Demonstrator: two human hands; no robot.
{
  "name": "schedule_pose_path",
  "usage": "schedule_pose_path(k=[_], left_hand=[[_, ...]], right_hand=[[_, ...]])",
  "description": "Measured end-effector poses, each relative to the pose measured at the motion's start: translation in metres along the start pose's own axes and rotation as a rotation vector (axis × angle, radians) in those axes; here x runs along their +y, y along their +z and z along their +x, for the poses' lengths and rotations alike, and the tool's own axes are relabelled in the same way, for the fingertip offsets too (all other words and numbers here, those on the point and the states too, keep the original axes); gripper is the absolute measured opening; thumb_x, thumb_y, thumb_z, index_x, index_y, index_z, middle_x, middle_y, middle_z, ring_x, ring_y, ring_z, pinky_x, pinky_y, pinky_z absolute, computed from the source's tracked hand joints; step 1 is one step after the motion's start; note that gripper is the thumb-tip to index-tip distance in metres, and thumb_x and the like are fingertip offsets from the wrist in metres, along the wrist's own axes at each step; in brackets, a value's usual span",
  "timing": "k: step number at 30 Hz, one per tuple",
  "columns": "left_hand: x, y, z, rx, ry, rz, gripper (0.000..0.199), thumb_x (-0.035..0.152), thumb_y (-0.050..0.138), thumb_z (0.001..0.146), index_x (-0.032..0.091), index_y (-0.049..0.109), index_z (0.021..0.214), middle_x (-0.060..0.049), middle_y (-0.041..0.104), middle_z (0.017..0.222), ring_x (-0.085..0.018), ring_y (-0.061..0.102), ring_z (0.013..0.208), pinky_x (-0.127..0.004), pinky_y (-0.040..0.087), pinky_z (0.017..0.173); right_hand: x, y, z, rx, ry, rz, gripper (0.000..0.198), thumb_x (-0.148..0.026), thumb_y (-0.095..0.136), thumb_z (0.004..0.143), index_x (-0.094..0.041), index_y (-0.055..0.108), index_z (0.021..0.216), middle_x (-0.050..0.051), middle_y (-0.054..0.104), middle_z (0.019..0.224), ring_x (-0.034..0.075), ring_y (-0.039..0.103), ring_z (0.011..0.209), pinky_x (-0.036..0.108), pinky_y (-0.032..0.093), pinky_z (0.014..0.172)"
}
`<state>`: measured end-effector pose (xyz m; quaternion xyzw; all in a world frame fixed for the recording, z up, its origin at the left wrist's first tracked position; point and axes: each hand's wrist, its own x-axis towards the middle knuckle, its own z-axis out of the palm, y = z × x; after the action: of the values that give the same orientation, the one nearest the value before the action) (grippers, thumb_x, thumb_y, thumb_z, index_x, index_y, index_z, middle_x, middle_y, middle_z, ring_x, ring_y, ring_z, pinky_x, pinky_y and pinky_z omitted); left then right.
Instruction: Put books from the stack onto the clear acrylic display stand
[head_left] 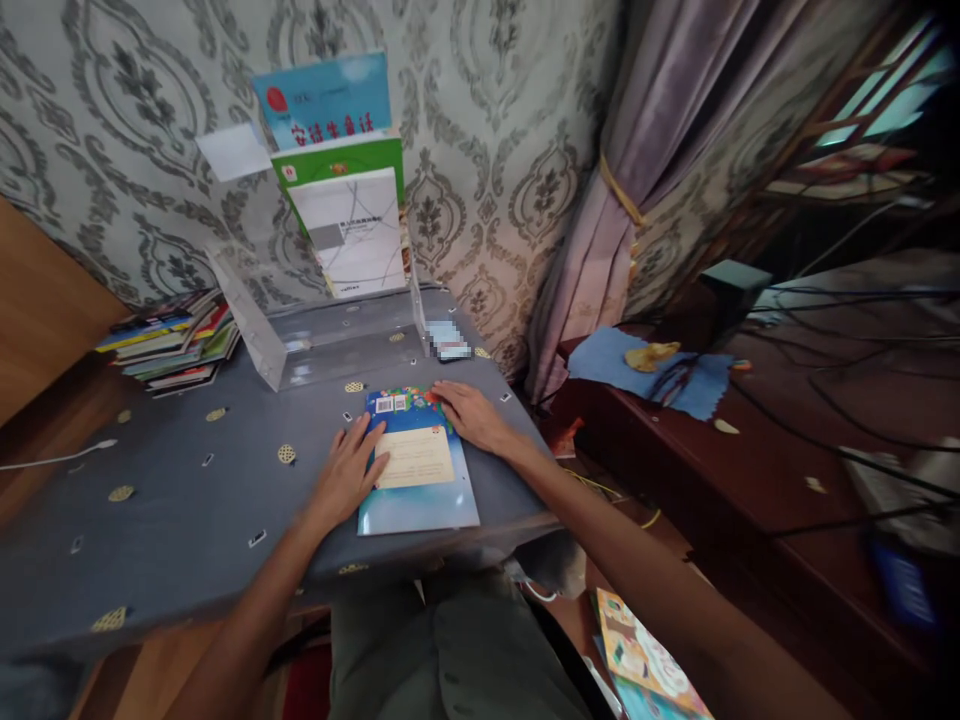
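Note:
A blue picture book (pixel 420 508) lies flat near the front edge of the table, its back cover up, with a cream text panel and printed codes at the top. My left hand (pixel 346 472) rests along the book's left edge, fingers apart and partly on the cover. At the upper right corner lies my right hand (pixel 472 415), its fingers stretched out flat and touching the book. Behind the book stands a clear acrylic rack (pixel 337 355), holding a white booklet (pixel 364 240), a green-edged book (pixel 394 155) and a blue book (pixel 330 100) upright.
A stack of books (pixel 184 340) sits at the back left, and a white cable (pixel 60 460) crosses the left side. A phone-like item (pixel 448 340) lies beside the rack. More books (pixel 645 655) are low at the right, near a dark red cabinet (pixel 675 480) with cables.

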<state>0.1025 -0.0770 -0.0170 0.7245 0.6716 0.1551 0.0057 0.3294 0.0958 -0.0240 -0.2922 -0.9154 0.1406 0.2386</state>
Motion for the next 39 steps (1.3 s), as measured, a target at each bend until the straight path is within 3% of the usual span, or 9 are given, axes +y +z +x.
schedule_pose_path(k=[6,11,16,20,28,39], left_hand=[[-0.005,-0.001,-0.006,-0.02,0.024,-0.041,0.051,0.045,0.035,0.103,0.023,0.046,0.148,-0.012,0.035,0.162,-0.027,0.033,0.15,-0.053,0.026,0.121],[-0.01,-0.008,-0.016,-0.093,0.052,-0.067,0.053,0.047,0.036,0.103,0.026,0.043,0.151,-0.009,0.032,0.163,-0.025,0.03,0.151,-0.053,0.023,0.122],[-0.007,-0.014,-0.029,-0.128,0.072,-0.071,0.051,0.048,0.034,0.104,0.031,0.039,0.152,-0.006,0.032,0.163,-0.024,0.028,0.152,-0.053,0.023,0.122],[-0.005,-0.017,-0.037,-0.134,0.084,-0.06,0.049,0.047,0.034,0.104,0.034,0.041,0.151,-0.003,0.036,0.162,-0.023,0.03,0.151,-0.052,0.024,0.122],[0.001,-0.024,-0.039,-0.134,0.058,-0.092,0.046,0.047,0.035,0.104,0.034,0.047,0.147,-0.002,0.038,0.161,-0.022,0.03,0.151,-0.055,0.021,0.123],[0.004,-0.037,-0.04,-0.109,0.0,-0.351,0.044,0.047,0.043,0.099,0.027,0.064,0.133,-0.007,0.054,0.149,-0.028,0.042,0.144,-0.06,0.019,0.122]], right_hand=[[-0.017,-0.017,-0.017,-0.06,0.021,-0.032,0.063,-0.036,0.055,0.095,-0.006,0.039,0.148,0.021,0.058,0.141,0.031,0.051,0.133,0.048,0.042,0.11],[-0.032,-0.034,-0.04,-0.14,0.005,0.002,0.079,-0.057,0.056,0.093,-0.011,0.033,0.153,0.021,0.054,0.144,0.033,0.047,0.135,0.049,0.04,0.11],[-0.04,-0.05,-0.064,-0.303,-0.046,0.026,0.11,-0.076,0.064,0.077,-0.017,0.022,0.16,0.02,0.038,0.158,0.036,0.033,0.145,0.053,0.029,0.117],[-0.044,-0.051,-0.084,-0.428,-0.116,-0.063,0.129,-0.077,0.072,0.065,-0.014,0.012,0.161,0.025,0.027,0.162,0.041,0.022,0.15,0.06,0.019,0.119],[-0.073,-0.025,-0.108,-0.179,-0.096,-0.321,0.107,-0.056,0.08,0.069,-0.014,0.032,0.156,0.029,0.037,0.155,0.046,0.033,0.142,0.063,0.026,0.112],[-0.091,-0.021,-0.123,0.005,-0.037,-0.264,0.067,-0.057,0.065,0.087,-0.015,0.056,0.139,0.023,0.058,0.134,0.038,0.05,0.118,0.053,0.042,0.098]])
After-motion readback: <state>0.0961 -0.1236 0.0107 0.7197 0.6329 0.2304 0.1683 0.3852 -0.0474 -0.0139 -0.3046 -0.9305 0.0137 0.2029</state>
